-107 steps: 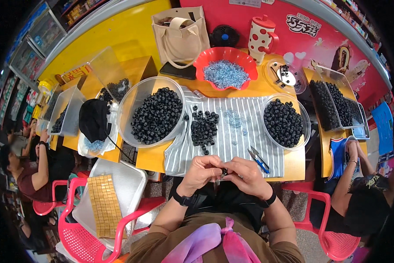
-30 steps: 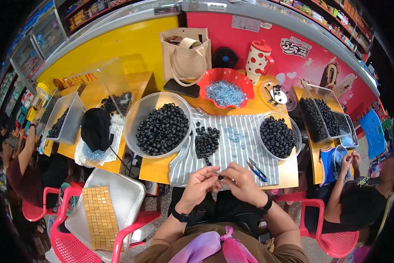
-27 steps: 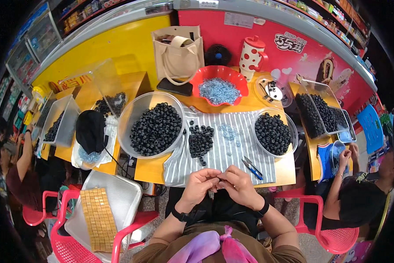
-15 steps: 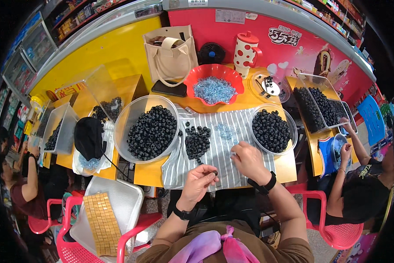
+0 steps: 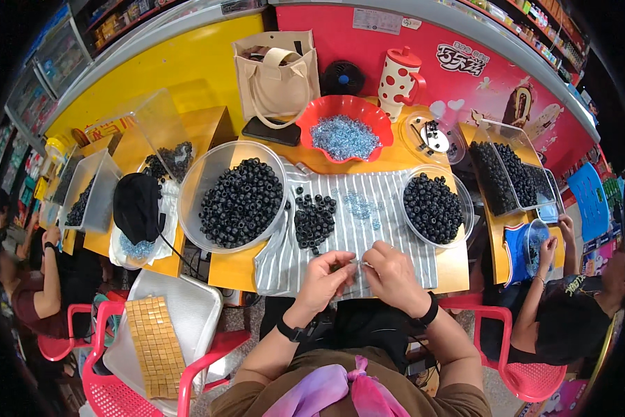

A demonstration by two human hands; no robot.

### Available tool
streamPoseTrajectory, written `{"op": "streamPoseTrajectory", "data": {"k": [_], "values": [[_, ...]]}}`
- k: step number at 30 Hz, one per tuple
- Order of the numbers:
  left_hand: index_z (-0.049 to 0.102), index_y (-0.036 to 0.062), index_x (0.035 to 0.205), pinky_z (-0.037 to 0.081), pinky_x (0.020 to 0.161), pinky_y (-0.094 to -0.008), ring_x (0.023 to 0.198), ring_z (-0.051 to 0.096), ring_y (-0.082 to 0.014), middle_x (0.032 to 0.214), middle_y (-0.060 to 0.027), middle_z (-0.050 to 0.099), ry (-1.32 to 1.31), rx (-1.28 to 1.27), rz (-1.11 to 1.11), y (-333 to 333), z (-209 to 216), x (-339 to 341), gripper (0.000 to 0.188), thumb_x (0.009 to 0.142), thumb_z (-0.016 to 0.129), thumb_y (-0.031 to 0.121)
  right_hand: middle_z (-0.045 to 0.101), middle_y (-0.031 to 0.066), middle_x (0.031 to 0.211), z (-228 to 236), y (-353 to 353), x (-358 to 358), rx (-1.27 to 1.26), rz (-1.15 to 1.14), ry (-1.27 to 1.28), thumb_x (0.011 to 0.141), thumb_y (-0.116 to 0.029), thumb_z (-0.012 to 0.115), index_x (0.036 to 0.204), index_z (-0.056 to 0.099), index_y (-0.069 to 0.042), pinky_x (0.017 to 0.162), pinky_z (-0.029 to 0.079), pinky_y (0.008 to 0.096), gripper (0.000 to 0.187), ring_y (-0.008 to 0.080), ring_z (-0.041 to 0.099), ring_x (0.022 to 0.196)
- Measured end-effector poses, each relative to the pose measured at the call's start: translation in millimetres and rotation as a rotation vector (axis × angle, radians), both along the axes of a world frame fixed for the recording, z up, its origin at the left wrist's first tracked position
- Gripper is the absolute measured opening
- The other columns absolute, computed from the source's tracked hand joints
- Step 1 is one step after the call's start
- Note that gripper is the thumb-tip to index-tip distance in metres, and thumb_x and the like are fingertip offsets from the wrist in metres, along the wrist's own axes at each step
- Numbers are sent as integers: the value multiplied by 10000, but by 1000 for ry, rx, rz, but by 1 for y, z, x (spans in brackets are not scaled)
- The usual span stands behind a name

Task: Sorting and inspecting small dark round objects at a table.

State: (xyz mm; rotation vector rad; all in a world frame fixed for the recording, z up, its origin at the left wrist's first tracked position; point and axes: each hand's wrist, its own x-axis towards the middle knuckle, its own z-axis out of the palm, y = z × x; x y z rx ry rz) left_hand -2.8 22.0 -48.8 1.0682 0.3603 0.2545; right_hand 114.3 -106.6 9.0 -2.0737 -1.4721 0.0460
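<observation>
My left hand [image 5: 324,279] and my right hand [image 5: 394,276] meet fingertip to fingertip over the near edge of a grey striped cloth [image 5: 403,208]. Both are closed in a pinch. A small pale, clear bluish piece [image 5: 357,262] shows between the fingertips, on my right hand's side. The black ring-shaped part in my left hand is mostly hidden by the fingers. Beyond my left hand lies a pile of small black ring-shaped parts [image 5: 314,221]. Some loose clear blue pieces [image 5: 359,206] are spread on the cloth beyond my right hand.
Clear tubs of black parts stand left [image 5: 274,208] and right [image 5: 466,215]. Behind the cloth are a red scalloped bowl [image 5: 305,125] of clear blue pieces, a phone [image 5: 270,132], a beige bag [image 5: 277,83] and a spotted tumbler [image 5: 396,83]. Other people sit at both sides.
My right hand has come back from the clear blue pieces to my left hand. My left hand has moved slightly right, and the fingertips now meet. The view has shifted a little.
</observation>
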Motion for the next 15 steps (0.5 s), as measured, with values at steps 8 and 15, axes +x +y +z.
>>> {"op": "streamPoseTrajectory", "data": {"k": [8,15], "values": [[633,2,968,375,432,-166,527,512,-32,719,-11,618,66,75,61,-13,-4,6,83,903,590,29,539,123,731,-15,-9,-8,196,-40,171,738,7,651,803,592,-16,551,441,378,91,302,566,637],[633,-8,936,330,418,-163,503,477,-24,684,-20,610,31,-30,70,-19,4,5,61,895,603,26,555,126,740,-35,-14,-18,366,-113,351,796,16,617,848,591,-5,555,444,342,62,266,577,628]]}}
